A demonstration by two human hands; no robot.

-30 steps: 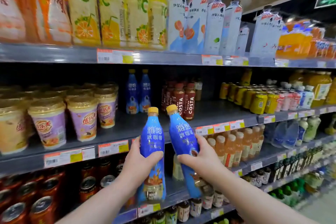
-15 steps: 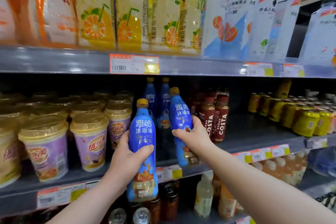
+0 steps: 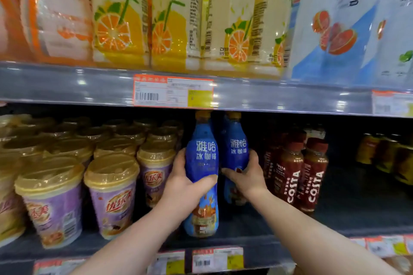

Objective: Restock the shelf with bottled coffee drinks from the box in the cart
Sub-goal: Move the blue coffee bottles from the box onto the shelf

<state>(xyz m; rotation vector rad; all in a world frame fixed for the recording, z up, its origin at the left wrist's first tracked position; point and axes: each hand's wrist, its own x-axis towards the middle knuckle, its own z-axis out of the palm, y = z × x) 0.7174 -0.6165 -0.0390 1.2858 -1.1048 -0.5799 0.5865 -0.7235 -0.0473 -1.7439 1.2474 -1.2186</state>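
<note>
In the middle of the frame, both forearms reach up from the bottom edge toward the middle shelf, each hand round a blue coffee bottle with a yellow cap. The left hand grips the left bottle at mid-height, thumb laid across the front and fingers curled round the far side; the bottle stands upright with its base at the shelf's front, though whether it rests there cannot be told. Just to the right and further in, the right hand clasps the right bottle in the same manner, wrist bent slightly inward. Both caps sit just under the upper shelf edge, below a price tag. The two bottles stand between purple cups at left and Costa bottles at right.
</note>
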